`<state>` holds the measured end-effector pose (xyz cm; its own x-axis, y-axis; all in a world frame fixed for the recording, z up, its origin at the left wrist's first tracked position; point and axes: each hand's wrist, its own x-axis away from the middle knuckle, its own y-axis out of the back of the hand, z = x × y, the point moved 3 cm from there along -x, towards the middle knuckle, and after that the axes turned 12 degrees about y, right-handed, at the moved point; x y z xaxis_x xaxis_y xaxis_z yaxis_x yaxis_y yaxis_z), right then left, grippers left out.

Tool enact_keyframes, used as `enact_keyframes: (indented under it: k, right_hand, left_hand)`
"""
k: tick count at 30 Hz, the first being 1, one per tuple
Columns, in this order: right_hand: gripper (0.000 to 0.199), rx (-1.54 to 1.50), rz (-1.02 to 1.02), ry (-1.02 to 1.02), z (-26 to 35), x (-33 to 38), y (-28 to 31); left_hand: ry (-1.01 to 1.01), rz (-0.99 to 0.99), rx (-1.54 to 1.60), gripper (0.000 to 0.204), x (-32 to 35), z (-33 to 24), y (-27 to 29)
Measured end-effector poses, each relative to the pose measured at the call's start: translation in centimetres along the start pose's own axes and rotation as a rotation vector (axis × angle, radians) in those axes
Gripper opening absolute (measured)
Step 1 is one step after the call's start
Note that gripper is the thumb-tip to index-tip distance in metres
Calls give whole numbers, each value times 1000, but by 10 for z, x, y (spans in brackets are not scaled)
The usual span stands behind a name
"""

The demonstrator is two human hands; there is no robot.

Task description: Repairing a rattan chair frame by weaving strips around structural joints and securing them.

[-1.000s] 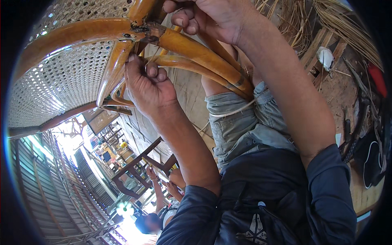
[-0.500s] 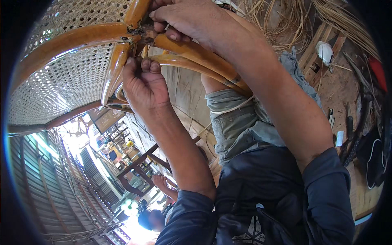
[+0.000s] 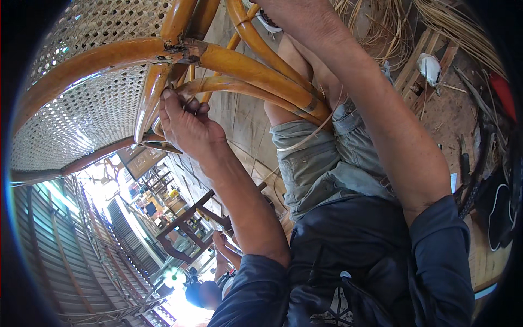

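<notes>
Glossy orange-brown rattan poles [image 3: 248, 65] meet at a joint [image 3: 190, 52] on a chair-like frame with a woven cane panel [image 3: 103, 98]. The joint is dark and partly wrapped. Just below it, my left hand [image 3: 190, 122] is closed in a pinch around a thin strand, its fingertips close to the poles. My right hand [image 3: 305, 11] reaches past the top edge of the picture, away from the joint; its fingers are out of sight. A pale cane strip [image 3: 308, 140] runs across my knee and up towards my right forearm.
Bundles of loose cane strands [image 3: 463, 32] lie on the floor at the far right, near wooden slats [image 3: 417, 76] and a white object [image 3: 430, 69]. Dark tools and a black bag [image 3: 494, 210] are at the right. Another person [image 3: 204, 294] sits at the lower left.
My right hand has left the joint and moved up and right to the top edge. My left hand has shifted slightly down, still pinching. The cane strip over my knee has drawn upward.
</notes>
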<state>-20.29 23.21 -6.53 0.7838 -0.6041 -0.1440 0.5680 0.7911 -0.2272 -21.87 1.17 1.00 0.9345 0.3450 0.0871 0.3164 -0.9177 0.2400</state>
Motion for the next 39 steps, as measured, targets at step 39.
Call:
enact_keyframes:
  k: [39]
  right_hand:
    - [10,-545,55,-316,6,13,-75]
  left_hand:
    - [-244,9,-95,19,2,1,-12]
